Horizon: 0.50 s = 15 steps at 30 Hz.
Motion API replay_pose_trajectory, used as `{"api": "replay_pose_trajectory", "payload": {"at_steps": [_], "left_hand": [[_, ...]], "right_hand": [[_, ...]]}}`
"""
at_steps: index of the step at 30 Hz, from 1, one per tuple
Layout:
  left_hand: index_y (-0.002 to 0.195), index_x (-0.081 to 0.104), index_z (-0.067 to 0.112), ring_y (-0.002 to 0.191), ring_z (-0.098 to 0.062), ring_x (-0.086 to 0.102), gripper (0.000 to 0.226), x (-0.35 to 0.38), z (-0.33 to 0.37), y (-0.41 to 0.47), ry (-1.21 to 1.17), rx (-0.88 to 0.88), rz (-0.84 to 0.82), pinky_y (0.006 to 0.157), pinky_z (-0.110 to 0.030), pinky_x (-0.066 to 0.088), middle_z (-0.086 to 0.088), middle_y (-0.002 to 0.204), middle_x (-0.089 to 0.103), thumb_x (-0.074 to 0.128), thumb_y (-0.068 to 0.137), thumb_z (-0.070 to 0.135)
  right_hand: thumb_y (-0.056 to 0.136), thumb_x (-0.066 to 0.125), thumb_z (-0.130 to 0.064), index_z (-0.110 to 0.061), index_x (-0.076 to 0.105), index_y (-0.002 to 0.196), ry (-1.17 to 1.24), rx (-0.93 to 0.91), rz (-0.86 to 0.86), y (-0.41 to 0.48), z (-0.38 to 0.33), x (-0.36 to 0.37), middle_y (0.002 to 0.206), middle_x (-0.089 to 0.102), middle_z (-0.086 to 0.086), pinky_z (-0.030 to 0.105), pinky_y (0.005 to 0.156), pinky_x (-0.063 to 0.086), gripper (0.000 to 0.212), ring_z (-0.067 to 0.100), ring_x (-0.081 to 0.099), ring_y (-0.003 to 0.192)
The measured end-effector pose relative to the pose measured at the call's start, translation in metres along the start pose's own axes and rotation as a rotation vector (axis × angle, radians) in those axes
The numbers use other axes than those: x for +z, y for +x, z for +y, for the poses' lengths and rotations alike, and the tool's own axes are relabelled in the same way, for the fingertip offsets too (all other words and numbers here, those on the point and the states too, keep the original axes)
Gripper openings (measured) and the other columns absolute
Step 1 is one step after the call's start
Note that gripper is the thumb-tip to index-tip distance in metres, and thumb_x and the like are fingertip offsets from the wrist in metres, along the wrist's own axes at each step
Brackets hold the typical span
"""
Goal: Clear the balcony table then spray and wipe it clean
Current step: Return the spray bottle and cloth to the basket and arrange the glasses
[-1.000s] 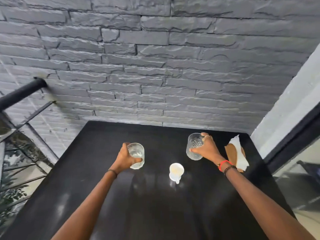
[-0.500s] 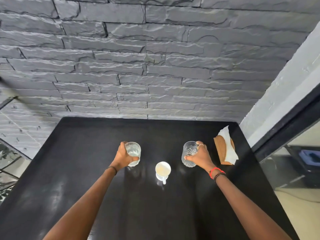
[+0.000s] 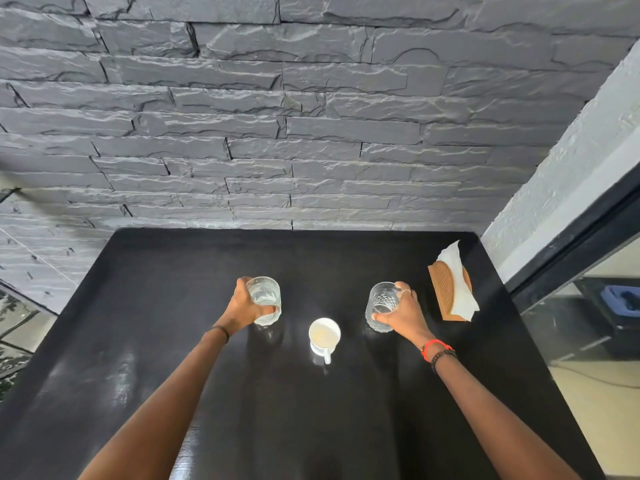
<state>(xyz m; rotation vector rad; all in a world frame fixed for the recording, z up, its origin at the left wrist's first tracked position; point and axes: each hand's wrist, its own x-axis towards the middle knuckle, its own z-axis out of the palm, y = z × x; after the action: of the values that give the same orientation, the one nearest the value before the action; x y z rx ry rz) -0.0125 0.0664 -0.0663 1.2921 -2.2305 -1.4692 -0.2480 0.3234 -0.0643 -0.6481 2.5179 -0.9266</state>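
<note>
Black glossy table (image 3: 173, 306) is sitting against a grey stone wall (image 3: 311, 133), with its top reflecting light in smears. Its near edge is cut off by the frame.

2 clear glasses are standing mid-table. The left hand (image 3: 242, 308) is wrapping around the left glass (image 3: 266, 296), which is looking cloudy inside. The right hand (image 3: 403, 317) is grasping the right glass (image 3: 382, 301), which has a cut pattern, from its right side.

1 white cup (image 3: 324, 336) is sitting between the glasses, apart from both, with its handle pointing toward the camera.

1 brown holder (image 3: 443, 289) is standing near the right edge with 1 white napkin (image 3: 460, 289) sticking out of it.

Fingers are hiding part of each glass. Cannot tell if the glass bases are touching the table or what the cup is holding.
</note>
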Motion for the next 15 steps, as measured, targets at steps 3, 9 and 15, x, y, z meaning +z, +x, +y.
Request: {"api": "replay_pose_trajectory", "payload": {"at_steps": [3,9,15], "left_hand": [[0.123,0.032,0.008,0.118,-0.025,0.053,0.087,0.001,-0.002,0.001,-0.006,-0.012,-0.004,0.091,-0.031,0.046,-0.010,0.127,0.050,0.091,0.059,0.018],[0.148,0.021,0.013,0.137,-0.028,0.033,0.136,-0.002,0.011,-0.015,0.025,-0.037,0.021,0.113,-0.044,0.034,-0.010,0.146,0.031,0.075,0.036,0.070],[0.153,0.016,0.013,0.150,-0.020,0.005,0.089,-0.011,0.042,-0.038,0.042,0.240,0.297,0.122,-0.039,0.008,-0.009,0.160,0.015,0.053,0.087,0.061]], "right_hand": [[0.055,0.088,-0.025,-0.012,0.033,0.138,-0.001,-0.004,-0.010,0.000,0.001,-0.002,0.135,0.039,0.010,0.034,0.104,0.040,0.100,0.026,0.047,0.121],[0.054,0.089,-0.039,-0.016,0.011,0.149,-0.038,0.013,-0.093,-0.005,-0.002,-0.006,0.146,0.023,0.010,0.041,0.111,0.031,0.124,0.028,0.029,0.135],[0.070,0.062,-0.070,-0.017,0.005,0.150,-0.097,-0.101,0.053,-0.012,-0.036,-0.030,0.157,0.004,0.009,0.043,0.118,0.014,0.112,0.023,-0.001,0.146]]}}
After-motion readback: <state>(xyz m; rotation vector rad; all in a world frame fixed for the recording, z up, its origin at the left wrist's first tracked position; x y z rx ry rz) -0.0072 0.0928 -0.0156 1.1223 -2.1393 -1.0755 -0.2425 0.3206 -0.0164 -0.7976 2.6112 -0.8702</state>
